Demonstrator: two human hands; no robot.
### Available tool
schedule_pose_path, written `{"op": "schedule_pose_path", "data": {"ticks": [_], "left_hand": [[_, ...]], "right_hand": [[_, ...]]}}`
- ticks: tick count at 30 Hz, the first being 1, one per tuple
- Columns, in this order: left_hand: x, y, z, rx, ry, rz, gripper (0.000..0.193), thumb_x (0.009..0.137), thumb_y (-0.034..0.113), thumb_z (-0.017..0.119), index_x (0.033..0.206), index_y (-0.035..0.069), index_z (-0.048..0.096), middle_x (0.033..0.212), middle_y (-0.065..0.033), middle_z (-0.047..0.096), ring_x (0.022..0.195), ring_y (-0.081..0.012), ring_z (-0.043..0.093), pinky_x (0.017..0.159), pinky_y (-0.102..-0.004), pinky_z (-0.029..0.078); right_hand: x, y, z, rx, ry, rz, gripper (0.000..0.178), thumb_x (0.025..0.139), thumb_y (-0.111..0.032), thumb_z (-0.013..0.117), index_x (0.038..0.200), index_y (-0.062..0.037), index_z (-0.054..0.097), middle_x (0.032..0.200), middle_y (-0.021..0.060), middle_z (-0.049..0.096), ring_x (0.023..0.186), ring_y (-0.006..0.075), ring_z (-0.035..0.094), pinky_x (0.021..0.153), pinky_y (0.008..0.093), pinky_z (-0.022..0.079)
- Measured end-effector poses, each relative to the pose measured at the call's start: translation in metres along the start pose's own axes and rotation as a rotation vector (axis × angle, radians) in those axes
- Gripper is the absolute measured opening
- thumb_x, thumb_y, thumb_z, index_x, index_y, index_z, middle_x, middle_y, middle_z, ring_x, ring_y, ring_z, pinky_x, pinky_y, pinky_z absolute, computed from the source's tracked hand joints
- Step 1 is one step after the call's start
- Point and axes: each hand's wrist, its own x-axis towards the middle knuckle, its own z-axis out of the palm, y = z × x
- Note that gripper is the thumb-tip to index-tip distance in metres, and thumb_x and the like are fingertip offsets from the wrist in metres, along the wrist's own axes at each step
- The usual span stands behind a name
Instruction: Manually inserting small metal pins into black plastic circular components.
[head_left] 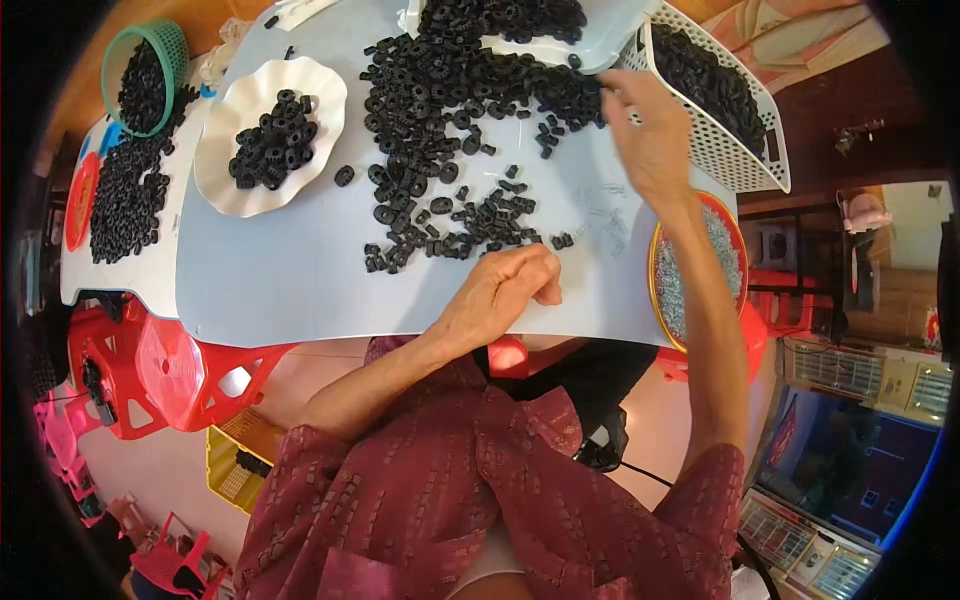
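Note:
My left hand [503,293] rests near the table's front edge, its fingers curled closed. What they hold, if anything, is hidden. Just beyond it lie small black plastic pieces [500,215], some short and cylindrical, others oval with holes. My right hand [650,130] reaches over the right end of the large black heap [440,90], slightly blurred, fingers apart and nothing visible in them. Under that forearm stands a red, gold-rimmed bowl [655,290] of tiny silvery pieces that look like springs [695,270]. A few similar loose springs [612,215] lie on the grey-white tabletop [290,270].
A white scalloped plate [222,170] of black pieces sits at left. A white perforated basket [700,145], full of black parts, stands at far right. On a side table at left are more black pieces [130,200] and a tipped green basket [180,50]. Red stools [170,360] stand below.

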Motion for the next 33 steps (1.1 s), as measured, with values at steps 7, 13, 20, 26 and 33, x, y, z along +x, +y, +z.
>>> {"op": "schedule_pose_path", "data": {"ticks": [7, 13, 20, 26, 33], "left_hand": [[0.002, 0.001, 0.002, 0.011, -0.038, 0.014, 0.034, 0.1, 0.022, 0.039, 0.083, -0.003, 0.056, 0.077, -0.0063, 0.061, 0.075, -0.0128, 0.057, 0.074, -0.0282, 0.047], [0.004, 0.006, 0.003, 0.0, -0.015, -0.024, 0.035, 0.098, 0.024, 0.042, 0.077, -0.002, 0.05, 0.071, -0.0084, 0.059, 0.07, -0.0138, 0.055, 0.072, -0.0296, 0.048], [0.004, 0.005, 0.003, 0.018, -0.001, -0.031, 0.035, 0.098, 0.025, 0.042, 0.078, -0.002, 0.05, 0.071, -0.0084, 0.058, 0.071, -0.0141, 0.056, 0.072, -0.0299, 0.048], [0.004, 0.006, 0.005, 0.051, -0.017, -0.024, 0.035, 0.098, 0.026, 0.042, 0.079, -0.002, 0.05, 0.072, -0.0082, 0.059, 0.071, -0.0141, 0.056, 0.072, -0.0301, 0.048], [0.005, -0.002, 0.004, -0.279, 0.078, -0.04, 0.026, 0.098, 0.02, 0.045, 0.1, -0.003, 0.057, 0.084, -0.0099, 0.064, 0.077, -0.0145, 0.059, 0.074, -0.0271, 0.049]], "right_hand": [[-0.008, 0.008, 0.055, -0.01, -0.152, 0.135, 0.02, 0.081, -0.006, 0.057, 0.099, -0.0032, 0.066, 0.091, 0.0167, 0.064, 0.079, 0.032, 0.062, 0.073, 0.0386, 0.05], [-0.013, -0.011, 0.05, 0.223, -0.289, 0.169, 0.019, 0.081, -0.006, 0.061, 0.098, -0.0017, 0.067, 0.08, 0.0112, 0.064, 0.064, 0.0186, 0.059, 0.063, 0.0288, 0.048], [-0.01, -0.039, 0.046, 0.34, -0.424, 0.026, 0.026, 0.075, -0.007, 0.066, 0.1, -0.0025, 0.065, 0.089, 0.0113, 0.063, 0.071, 0.021, 0.061, 0.064, 0.0301, 0.049], [-0.018, -0.04, 0.049, 0.233, -0.415, -0.014, 0.025, 0.074, -0.006, 0.067, 0.099, -0.0015, 0.065, 0.084, 0.0105, 0.063, 0.068, 0.0213, 0.06, 0.064, 0.0311, 0.049], [-0.047, -0.052, 0.018, 0.712, -0.34, 0.496, 0.024, 0.083, -0.007, 0.061, 0.107, -0.0016, 0.066, 0.089, 0.0024, 0.065, 0.078, 0.0072, 0.058, 0.07, 0.0238, 0.047]]}}
